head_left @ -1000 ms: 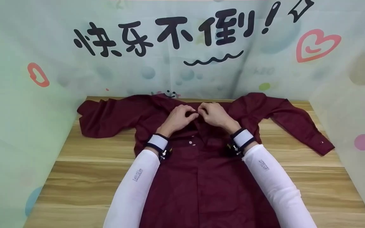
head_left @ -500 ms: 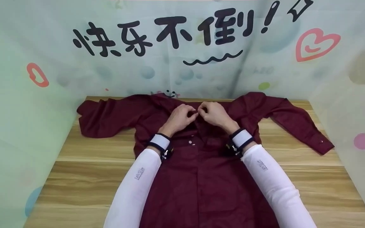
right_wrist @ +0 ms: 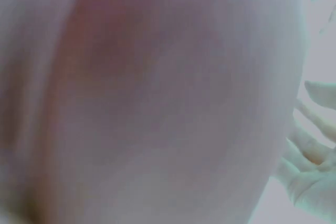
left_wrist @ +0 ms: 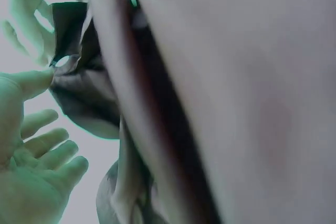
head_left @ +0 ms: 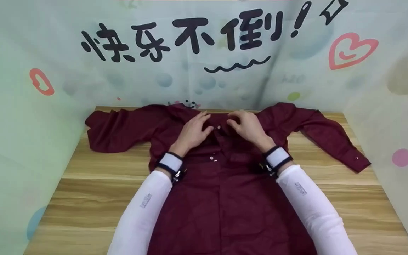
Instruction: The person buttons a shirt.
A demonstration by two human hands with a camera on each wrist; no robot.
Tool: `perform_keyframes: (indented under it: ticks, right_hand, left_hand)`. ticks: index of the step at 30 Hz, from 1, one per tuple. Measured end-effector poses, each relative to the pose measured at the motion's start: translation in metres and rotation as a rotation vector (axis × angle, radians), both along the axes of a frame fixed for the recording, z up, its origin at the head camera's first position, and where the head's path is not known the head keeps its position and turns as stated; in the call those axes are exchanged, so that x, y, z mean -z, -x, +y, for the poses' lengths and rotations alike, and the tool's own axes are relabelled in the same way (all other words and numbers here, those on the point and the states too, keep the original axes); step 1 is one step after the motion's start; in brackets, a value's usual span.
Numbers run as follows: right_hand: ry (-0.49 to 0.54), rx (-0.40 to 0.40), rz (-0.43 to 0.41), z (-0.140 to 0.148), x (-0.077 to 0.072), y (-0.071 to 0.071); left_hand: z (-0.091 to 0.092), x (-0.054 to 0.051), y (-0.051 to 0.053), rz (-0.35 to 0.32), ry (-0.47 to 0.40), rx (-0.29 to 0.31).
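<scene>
1 worktop (head_left: 90, 198), w/ dark-red shirt (head_left: 190, 209) spread on it. L hand (head_left: 192, 131): fingers loosely parted; R hand (head_left: 248, 128): fingers relaxed, bent; no grip seen, contact unclear. Upper button (head_left: 219, 126) betw. them. Step, prob.: buttoning. Next wants upper button checked, then lower button (head_left: 211, 158) lined up.

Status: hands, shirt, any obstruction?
Left hand, right hand: relaxed, apart. Maroon shirt: spread on wooden table, pale button showing between hands. Nothing visibly blocking.
</scene>
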State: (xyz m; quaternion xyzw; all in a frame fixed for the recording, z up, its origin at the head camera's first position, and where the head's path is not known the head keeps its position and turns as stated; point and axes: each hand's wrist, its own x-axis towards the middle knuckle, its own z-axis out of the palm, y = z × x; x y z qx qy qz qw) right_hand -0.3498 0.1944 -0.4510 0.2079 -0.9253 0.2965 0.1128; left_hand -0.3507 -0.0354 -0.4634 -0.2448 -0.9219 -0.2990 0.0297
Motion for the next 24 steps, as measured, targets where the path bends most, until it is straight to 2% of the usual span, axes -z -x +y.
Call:
perform_keyframes:
  ticks: [4,7,10,15,19,24]
  right_hand:
    - [-0.004,-0.023,0.018,0.024,0.007,-0.019]
    - [-0.080,-0.096,0.020,0.036,0.013,-0.032]
    - [-0.173,-0.174,0.013,0.041,0.015,-0.041]
    - [-0.308,-0.229,-0.081,0.034,0.014,-0.038]
    - [-0.400,-0.239,-0.185,0.023,0.016,-0.028]
    - [-0.458,-0.221,-0.288,0.010,0.016,-0.012]
  left_hand:
    - [-0.019,0.008,-0.017,-0.003,0.070,0.049]
    - [-0.028,0.015,-0.030,-0.022,0.165,0.108]
    - [-0.030,0.019,-0.035,-0.018,0.219,0.150]
    - [-0.023,0.020,-0.028,0.000,0.235,0.153]
    - [-0.013,0.020,-0.015,-0.036,0.266,0.146]
    - [-0.001,0.022,0.001,-0.072,0.330,0.139]
